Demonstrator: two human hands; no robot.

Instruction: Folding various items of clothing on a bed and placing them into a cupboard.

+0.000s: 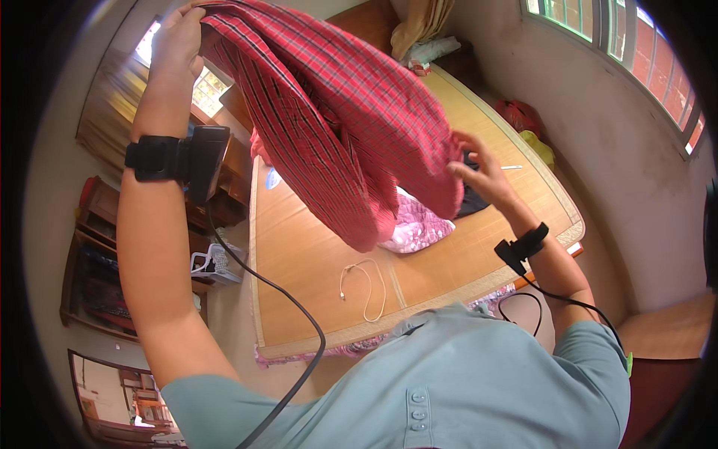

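A red plaid garment (321, 97) with dark and pale lines hangs in the air, slanting from upper left down to the middle. Its two lower parts look like legs or sleeves; I cannot tell which. My left hand (177, 41), raised at the upper left, is closed on the garment's top end. Beside the garment's lower right edge, my right hand (482, 172) has its fingers curved and apart; whether the fingertips touch the cloth is unclear. Below the garment, a pink and white patterned cloth (419, 228) and a dark cloth (473, 198) lie on the bed mat.
A tan mat (314, 299) covers the bed in front of me. A white cable (383, 288) lies looped on it. Black cables run from the devices strapped to both wrists. At left stand a white basket (217, 266) and wooden shelves; a windowed wall (553, 97) rises at right.
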